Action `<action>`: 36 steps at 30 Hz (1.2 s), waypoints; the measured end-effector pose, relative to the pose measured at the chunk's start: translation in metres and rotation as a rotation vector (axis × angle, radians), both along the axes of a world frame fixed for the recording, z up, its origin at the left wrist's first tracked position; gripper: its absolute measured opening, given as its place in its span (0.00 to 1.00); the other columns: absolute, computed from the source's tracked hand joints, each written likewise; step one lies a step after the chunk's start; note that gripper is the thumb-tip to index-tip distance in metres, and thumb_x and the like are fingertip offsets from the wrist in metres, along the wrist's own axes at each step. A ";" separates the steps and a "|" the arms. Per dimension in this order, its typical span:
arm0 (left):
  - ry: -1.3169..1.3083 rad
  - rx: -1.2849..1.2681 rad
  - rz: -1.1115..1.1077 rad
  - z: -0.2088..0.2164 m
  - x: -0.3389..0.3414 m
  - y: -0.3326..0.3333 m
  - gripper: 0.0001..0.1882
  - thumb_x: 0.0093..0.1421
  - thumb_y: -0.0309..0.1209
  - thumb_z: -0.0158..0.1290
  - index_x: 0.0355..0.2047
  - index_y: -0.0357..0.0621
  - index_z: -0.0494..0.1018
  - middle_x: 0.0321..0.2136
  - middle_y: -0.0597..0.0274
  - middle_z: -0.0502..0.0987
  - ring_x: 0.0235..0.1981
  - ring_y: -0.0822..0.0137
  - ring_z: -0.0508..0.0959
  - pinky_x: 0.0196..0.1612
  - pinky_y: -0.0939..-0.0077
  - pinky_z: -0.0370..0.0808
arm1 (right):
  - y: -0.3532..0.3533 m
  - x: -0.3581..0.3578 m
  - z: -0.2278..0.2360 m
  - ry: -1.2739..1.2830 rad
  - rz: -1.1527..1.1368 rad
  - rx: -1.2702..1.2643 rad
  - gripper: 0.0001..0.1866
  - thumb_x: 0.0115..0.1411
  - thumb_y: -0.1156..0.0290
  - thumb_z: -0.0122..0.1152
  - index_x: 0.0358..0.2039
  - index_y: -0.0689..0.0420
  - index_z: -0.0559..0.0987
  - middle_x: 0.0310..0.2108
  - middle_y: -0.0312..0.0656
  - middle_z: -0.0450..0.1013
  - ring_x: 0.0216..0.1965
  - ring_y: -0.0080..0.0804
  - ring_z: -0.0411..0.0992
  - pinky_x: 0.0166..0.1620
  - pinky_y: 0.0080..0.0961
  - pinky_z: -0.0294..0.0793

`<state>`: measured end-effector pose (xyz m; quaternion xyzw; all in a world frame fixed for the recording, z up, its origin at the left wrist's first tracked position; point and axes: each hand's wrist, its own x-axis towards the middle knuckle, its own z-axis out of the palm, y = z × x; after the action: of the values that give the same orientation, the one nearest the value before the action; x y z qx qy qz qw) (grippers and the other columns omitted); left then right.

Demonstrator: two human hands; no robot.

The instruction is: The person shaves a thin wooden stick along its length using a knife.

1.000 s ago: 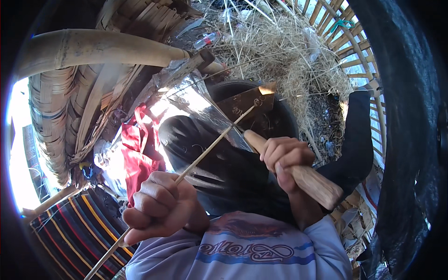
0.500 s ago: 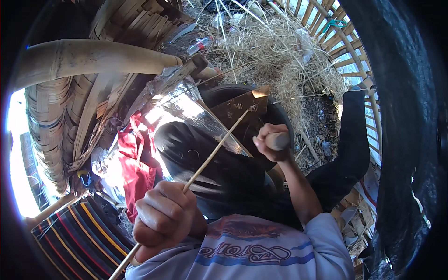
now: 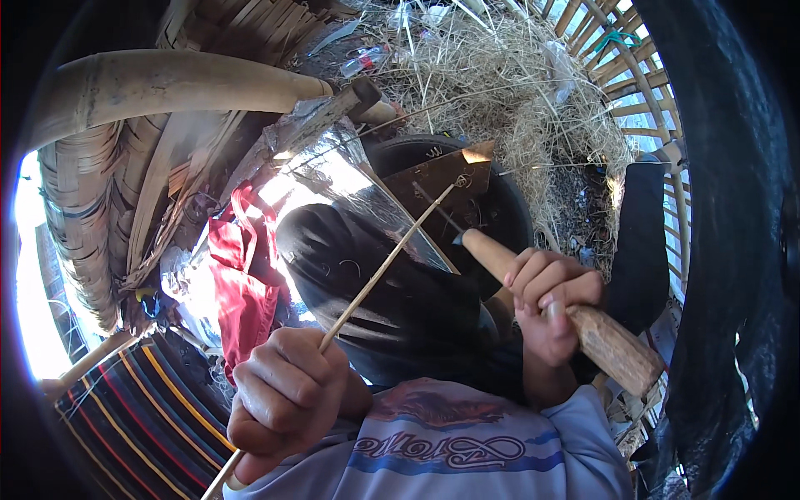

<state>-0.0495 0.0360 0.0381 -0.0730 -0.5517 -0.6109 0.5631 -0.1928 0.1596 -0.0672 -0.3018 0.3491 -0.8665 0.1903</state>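
My left hand (image 3: 287,392) is closed round a thin pale stick (image 3: 379,271), which looks like split bamboo. It slants from the lower left up to the middle, and a small curl of shavings clings to its far end. My right hand (image 3: 554,304) grips the thick wooden handle of a carving knife (image 3: 612,346), whose butt points down to the right. Its narrow dark blade reaches up and left, close to the stick's upper part; I cannot tell whether they touch. Beneath both lie my dark-trousered leg (image 3: 375,267) and a brown board (image 3: 450,187) resting in a black tub (image 3: 512,204).
Dry straw and shavings (image 3: 517,108) cover the ground ahead. A thick bamboo pole (image 3: 192,82) crosses at upper left above woven bamboo (image 3: 92,225). Red cloth (image 3: 242,292) and a striped textile (image 3: 137,417) lie at left. A slatted bamboo wall (image 3: 642,87) curves along the right.
My right hand has drawn back down and to the right, turning so that the knife's handle and blade show. My left hand keeps hold of the stick almost in place.
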 end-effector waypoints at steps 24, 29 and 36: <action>-0.009 0.048 0.006 0.000 -0.004 0.004 0.26 0.65 0.51 0.42 0.16 0.49 0.57 0.04 0.77 0.52 0.04 0.86 0.47 0.09 0.88 0.37 | -0.018 0.017 -0.087 0.044 0.091 0.333 0.10 0.46 0.82 0.56 0.19 0.59 0.64 0.15 0.38 0.65 0.14 0.26 0.65 0.21 0.22 0.69; 0.008 0.054 -0.096 0.002 0.000 -0.002 0.25 0.65 0.48 0.44 0.15 0.48 0.58 0.04 0.77 0.52 0.04 0.86 0.47 0.09 0.87 0.37 | -0.012 -0.001 -0.034 -0.025 0.096 -0.008 0.09 0.54 0.73 0.58 0.24 0.58 0.66 0.14 0.38 0.66 0.14 0.26 0.65 0.22 0.26 0.71; -0.037 0.020 -0.244 0.000 -0.004 -0.010 0.25 0.66 0.43 0.45 0.13 0.49 0.57 0.05 0.78 0.51 0.03 0.85 0.48 0.09 0.87 0.38 | -0.014 -0.005 -0.056 -0.280 0.177 -0.031 0.08 0.50 0.74 0.57 0.22 0.60 0.66 0.13 0.39 0.66 0.14 0.28 0.66 0.22 0.27 0.72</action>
<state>-0.0533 0.0260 0.0384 -0.1228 -0.5430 -0.6816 0.4749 -0.1975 0.1459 -0.1236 -0.2106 0.2779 -0.8852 0.3080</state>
